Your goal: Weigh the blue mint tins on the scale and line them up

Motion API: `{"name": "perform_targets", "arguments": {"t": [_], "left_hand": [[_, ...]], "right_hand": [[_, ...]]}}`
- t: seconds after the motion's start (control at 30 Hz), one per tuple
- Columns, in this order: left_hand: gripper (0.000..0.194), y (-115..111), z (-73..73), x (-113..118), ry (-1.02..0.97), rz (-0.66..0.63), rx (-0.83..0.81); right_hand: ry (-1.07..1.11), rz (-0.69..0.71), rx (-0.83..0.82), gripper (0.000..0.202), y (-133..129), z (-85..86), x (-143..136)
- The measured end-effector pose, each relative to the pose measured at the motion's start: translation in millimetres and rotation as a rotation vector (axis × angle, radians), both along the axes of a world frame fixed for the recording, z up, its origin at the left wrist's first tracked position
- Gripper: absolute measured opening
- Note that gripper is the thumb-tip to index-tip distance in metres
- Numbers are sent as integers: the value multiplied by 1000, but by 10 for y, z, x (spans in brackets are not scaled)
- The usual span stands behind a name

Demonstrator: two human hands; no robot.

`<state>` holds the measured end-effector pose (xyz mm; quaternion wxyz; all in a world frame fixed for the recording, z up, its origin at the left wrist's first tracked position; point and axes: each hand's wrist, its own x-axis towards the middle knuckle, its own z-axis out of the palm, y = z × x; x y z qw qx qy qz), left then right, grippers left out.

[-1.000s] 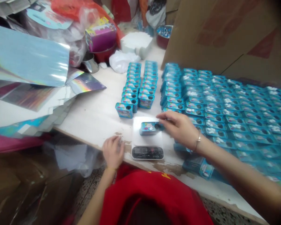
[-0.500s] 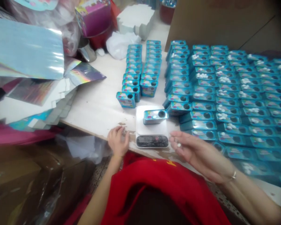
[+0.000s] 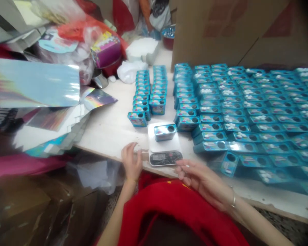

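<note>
A small kitchen scale (image 3: 164, 147) with a white platform and dark display panel sits at the table's front edge. On its platform stands a blue tin (image 3: 159, 133) with a dark round hole in its top. My left hand (image 3: 132, 163) rests on the table edge left of the scale, fingers apart and holding nothing. Close to the scale's front right corner, my right hand (image 3: 199, 176) is half curled, palm turned up. A small white pellet (image 3: 187, 166) shows at its fingers; how many more it holds is hidden.
Rows of blue tins (image 3: 246, 112) fill the right side, some with white pellets on top. Two shorter rows of tins (image 3: 157, 92) stand behind the scale. Shiny printed sheets (image 3: 38, 83), a white bag (image 3: 132, 71) and a purple box (image 3: 106, 51) lie left; cardboard (image 3: 233, 34) stands behind.
My right hand has moved left and nearer the scale's front corner. My left hand stays at the table edge and the tin stays on the scale. The camera view has tilted up.
</note>
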<state>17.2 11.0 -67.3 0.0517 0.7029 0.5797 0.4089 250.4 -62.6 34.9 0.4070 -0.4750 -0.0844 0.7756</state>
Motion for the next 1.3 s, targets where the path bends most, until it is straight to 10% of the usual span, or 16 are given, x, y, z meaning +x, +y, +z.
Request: {"name": "perform_targets", "arguments": {"t": [0.23,0.73,0.97,1.17,1.3], "left_hand": [[31,90,594,391,27,-189,194],[50,421,833,897,425,-366,57],[33,1012,1087,835,576,-475,-51],[34,1814,941,785,692,-556,-6],[38,1923,770,816,711,-543,-5]], "right_hand": [[15,8,81,17,-131,1,25],[76,-28,125,23,-216,-114,88],[92,-19,132,28,-180,-226,93],[116,-29,163,25,-142,-276,113],[105,-41,163,27,-123,-296,122]]}}
